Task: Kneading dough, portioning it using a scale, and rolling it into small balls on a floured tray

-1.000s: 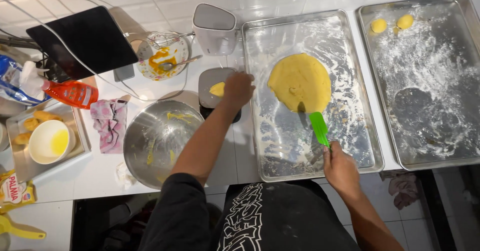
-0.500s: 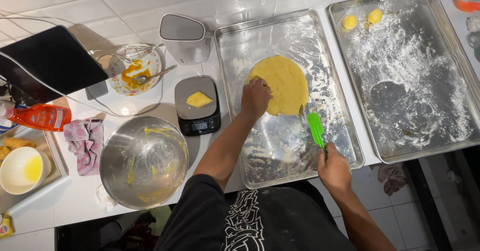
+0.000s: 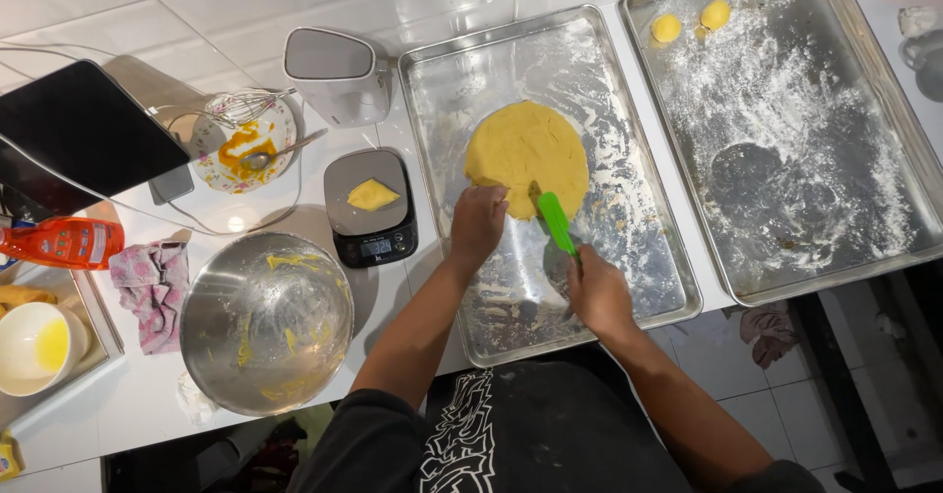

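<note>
A flat round of yellow dough (image 3: 527, 152) lies on a floured metal baking tray (image 3: 629, 287). My left hand (image 3: 477, 224) rests at the dough's near-left edge, fingers curled against it. My right hand (image 3: 597, 295) grips a green-handled knife (image 3: 555, 220), whose blade meets the dough's near edge. A small yellow dough piece (image 3: 372, 195) sits on a black kitchen scale (image 3: 370, 208) to the left of the tray.
A second floured tray (image 3: 786, 159) on the right holds two dough balls (image 3: 691, 22). To the left are a large steel bowl (image 3: 265, 321), a plate with whisk and spoon (image 3: 246, 139), a white container (image 3: 334, 73), a tablet (image 3: 83, 135), an orange bottle (image 3: 61, 243) and a cloth (image 3: 149, 292).
My left hand moved from the scale, leaving a dough piece there, over to the dough round on the tray. The knife in my right hand moved up to the dough's edge.
</note>
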